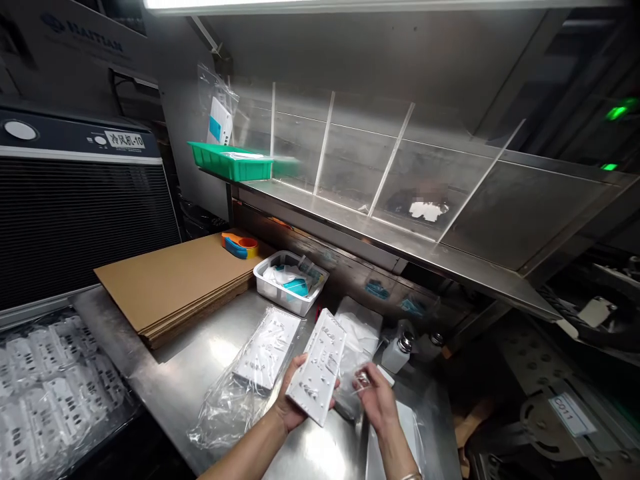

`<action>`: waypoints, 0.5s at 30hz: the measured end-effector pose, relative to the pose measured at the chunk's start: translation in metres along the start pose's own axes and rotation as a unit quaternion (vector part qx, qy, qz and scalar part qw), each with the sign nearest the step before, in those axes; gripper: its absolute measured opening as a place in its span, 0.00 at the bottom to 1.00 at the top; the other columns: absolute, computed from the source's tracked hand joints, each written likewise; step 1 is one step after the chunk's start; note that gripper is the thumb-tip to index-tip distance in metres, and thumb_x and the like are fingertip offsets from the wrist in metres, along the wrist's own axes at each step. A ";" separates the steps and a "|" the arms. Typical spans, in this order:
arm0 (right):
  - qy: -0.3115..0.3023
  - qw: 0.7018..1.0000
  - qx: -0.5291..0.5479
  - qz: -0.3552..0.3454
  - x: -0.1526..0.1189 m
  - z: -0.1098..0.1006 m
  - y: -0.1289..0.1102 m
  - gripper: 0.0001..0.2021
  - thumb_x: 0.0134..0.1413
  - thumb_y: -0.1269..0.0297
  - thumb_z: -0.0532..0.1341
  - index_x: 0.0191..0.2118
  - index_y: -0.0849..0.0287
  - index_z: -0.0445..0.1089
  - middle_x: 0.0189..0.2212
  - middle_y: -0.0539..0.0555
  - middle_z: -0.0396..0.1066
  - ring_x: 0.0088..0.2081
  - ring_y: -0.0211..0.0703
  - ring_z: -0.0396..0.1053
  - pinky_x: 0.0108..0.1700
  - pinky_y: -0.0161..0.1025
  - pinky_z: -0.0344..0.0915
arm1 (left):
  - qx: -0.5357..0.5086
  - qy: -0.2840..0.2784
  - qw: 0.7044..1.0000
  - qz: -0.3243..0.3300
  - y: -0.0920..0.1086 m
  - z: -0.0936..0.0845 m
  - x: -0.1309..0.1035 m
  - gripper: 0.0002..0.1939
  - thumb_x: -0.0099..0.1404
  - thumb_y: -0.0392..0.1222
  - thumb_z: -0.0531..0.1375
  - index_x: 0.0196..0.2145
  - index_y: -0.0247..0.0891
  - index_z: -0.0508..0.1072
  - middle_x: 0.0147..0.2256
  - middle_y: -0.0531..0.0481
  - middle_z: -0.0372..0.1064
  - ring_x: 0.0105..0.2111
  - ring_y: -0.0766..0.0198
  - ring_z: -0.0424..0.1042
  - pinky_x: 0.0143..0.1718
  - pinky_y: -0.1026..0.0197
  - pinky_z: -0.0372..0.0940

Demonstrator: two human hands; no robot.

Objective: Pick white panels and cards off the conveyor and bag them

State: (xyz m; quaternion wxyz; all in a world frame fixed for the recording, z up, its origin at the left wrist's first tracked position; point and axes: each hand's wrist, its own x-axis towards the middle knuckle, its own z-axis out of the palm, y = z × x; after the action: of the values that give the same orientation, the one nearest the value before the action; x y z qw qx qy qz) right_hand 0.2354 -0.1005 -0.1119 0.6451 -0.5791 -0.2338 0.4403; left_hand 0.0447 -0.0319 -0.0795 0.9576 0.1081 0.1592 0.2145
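A white moulded plastic panel [319,367] is tilted up over the metal table, with my left hand [294,400] wrapped round its lower left edge. My right hand [375,393] is to the right of the panel, its fingers pinched on a clear plastic bag [350,373]. The bag hangs between the hand and the panel. A second white panel [269,348] lies in clear film on the table, left of the held one. Behind my right hand is a stack of white bags [359,325].
Cardboard sheets [180,283] carry a tape dispenser [240,245]. Beyond the panels stands a grey bin [285,300]; a bottle [397,351] is at right. A green tray [233,163] rests on the shelf [345,227]. Bagged parts [55,393] lie at lower left.
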 end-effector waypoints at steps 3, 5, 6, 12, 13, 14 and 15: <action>0.070 0.995 0.048 -0.047 0.003 -0.012 -0.013 0.20 0.46 0.45 0.56 0.20 0.56 0.56 0.15 0.43 0.51 0.16 0.32 0.54 0.20 0.32 0.58 | 0.021 0.018 0.999 0.027 0.006 -0.003 -0.013 0.32 0.59 0.59 0.53 0.53 0.32 0.61 0.38 0.41 0.71 0.41 0.48 0.70 0.34 0.50 0.66; 0.111 0.991 0.052 -0.053 0.003 -0.011 -0.015 0.18 0.44 0.47 0.60 0.22 0.56 0.59 0.14 0.40 0.47 0.14 0.29 0.47 0.15 0.29 0.50 | 0.045 0.049 0.997 0.040 0.010 -0.002 -0.029 0.31 0.59 0.57 0.53 0.54 0.33 0.60 0.39 0.41 0.71 0.43 0.47 0.69 0.36 0.49 0.66; 0.127 0.990 0.046 -0.050 0.001 -0.008 -0.015 0.17 0.43 0.48 0.62 0.24 0.57 0.61 0.13 0.40 0.47 0.13 0.28 0.45 0.14 0.28 0.46 | 0.058 0.058 0.996 0.048 0.013 0.001 -0.038 0.32 0.59 0.57 0.53 0.54 0.33 0.59 0.41 0.40 0.71 0.44 0.47 0.69 0.37 0.48 0.66; 0.146 0.985 -0.004 -0.087 -0.024 0.014 -0.031 0.17 0.46 0.49 0.61 0.35 0.59 0.71 0.11 0.40 0.47 0.13 0.30 0.44 0.14 0.30 0.43 | 0.308 -0.007 0.951 -0.004 0.000 0.031 -0.065 0.38 0.52 0.41 0.63 0.60 0.38 0.56 0.44 0.41 0.70 0.37 0.53 0.70 0.37 0.56 0.64; 0.140 0.984 -0.018 -0.107 -0.032 0.015 -0.036 0.17 0.46 0.50 0.62 0.36 0.59 0.72 0.11 0.41 0.50 0.13 0.31 0.48 0.15 0.31 0.47 | 0.339 0.006 0.941 -0.021 -0.005 0.035 -0.064 0.38 0.52 0.40 0.63 0.60 0.40 0.56 0.40 0.43 0.71 0.33 0.57 0.70 0.36 0.57 0.64; 0.122 0.982 -0.051 -0.136 -0.039 0.015 -0.039 0.15 0.46 0.52 0.63 0.36 0.58 0.73 0.12 0.43 0.56 0.15 0.33 0.54 0.17 0.32 0.53 | 0.342 0.022 0.939 -0.038 -0.011 0.038 -0.061 0.37 0.52 0.40 0.63 0.59 0.41 0.57 0.36 0.46 0.72 0.29 0.59 0.69 0.35 0.58 0.64; 0.091 0.975 -0.100 -0.173 -0.047 0.015 -0.040 0.13 0.45 0.55 0.64 0.35 0.58 0.74 0.16 0.46 0.64 0.19 0.37 0.61 0.22 0.34 0.59 | 0.316 0.037 0.946 -0.062 -0.015 0.040 -0.057 0.35 0.53 0.43 0.62 0.58 0.40 0.59 0.32 0.47 0.72 0.26 0.60 0.68 0.34 0.57 0.64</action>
State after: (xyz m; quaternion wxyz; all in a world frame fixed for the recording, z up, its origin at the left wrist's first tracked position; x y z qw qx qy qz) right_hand 0.2112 -0.1295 -0.0608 0.6688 -0.6292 -0.3138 0.2413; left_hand 0.0157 -0.0765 -0.0318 0.8793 0.3868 0.2604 0.0968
